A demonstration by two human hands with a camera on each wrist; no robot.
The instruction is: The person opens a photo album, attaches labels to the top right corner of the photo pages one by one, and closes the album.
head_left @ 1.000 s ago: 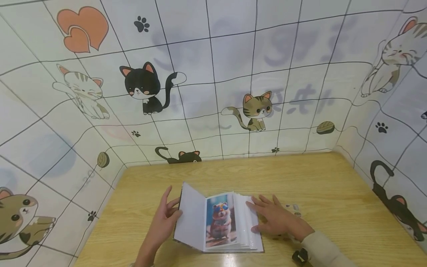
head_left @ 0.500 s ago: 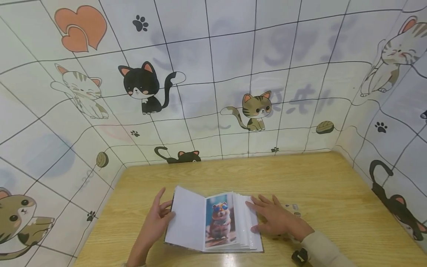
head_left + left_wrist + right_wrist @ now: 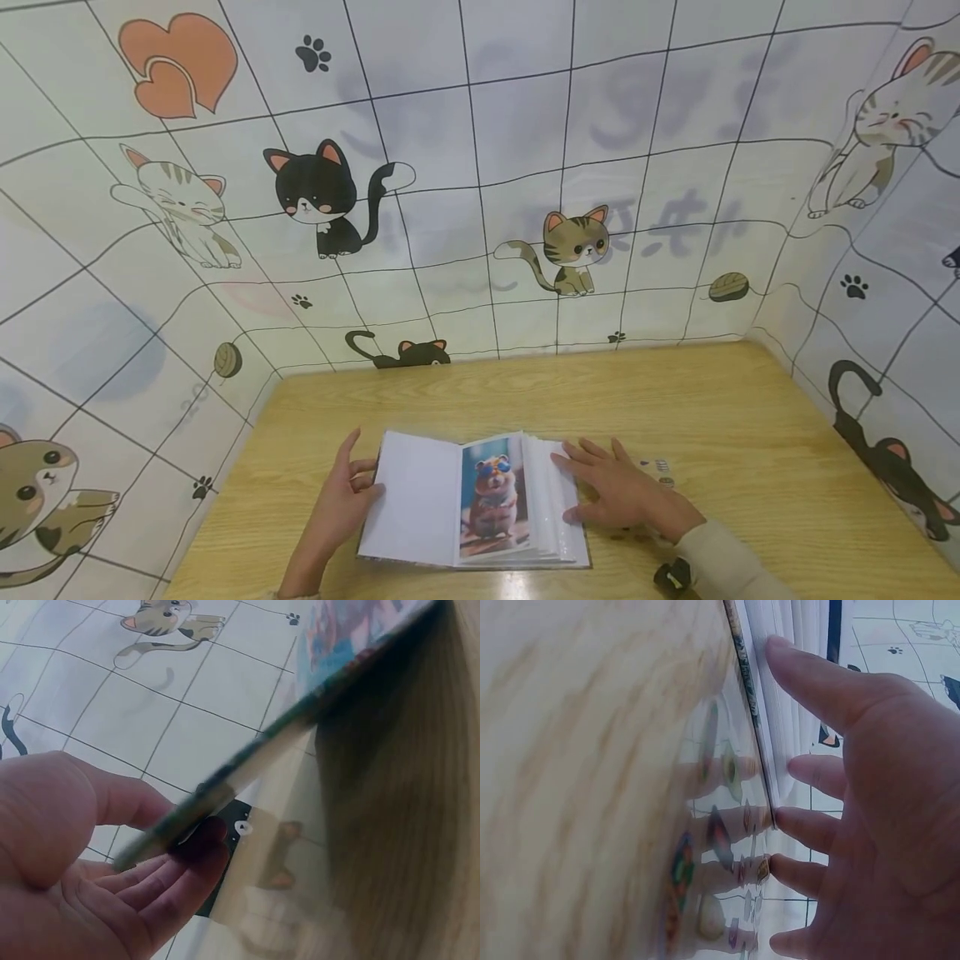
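A photo album (image 3: 588, 554) lies open on the wooden table, its first sleeve showing a picture (image 3: 491, 496) of a small furry animal in sunglasses. My left hand (image 3: 337, 504) holds the outer edge of the front cover (image 3: 412, 500) between thumb and fingers. Seen from the left wrist, that cover (image 3: 247, 750) slants up off the table, with fingers on its underside. At the other side, my right hand (image 3: 618, 487) has its fingers spread and resting on the edge of the page stack. In the right wrist view, its thumb touches the white pages (image 3: 780, 712).
Several small stickers (image 3: 662, 471) lie on the table (image 3: 517, 392) beside my right hand, partly hidden by it. A cloth wall (image 3: 450, 167) printed with cats encloses the table at the back and both sides. A dark object (image 3: 672, 577) sits at my right wrist.
The front cover has swung lower to the left, opening wider, and my left hand has moved left with it. The right hand stays in place.
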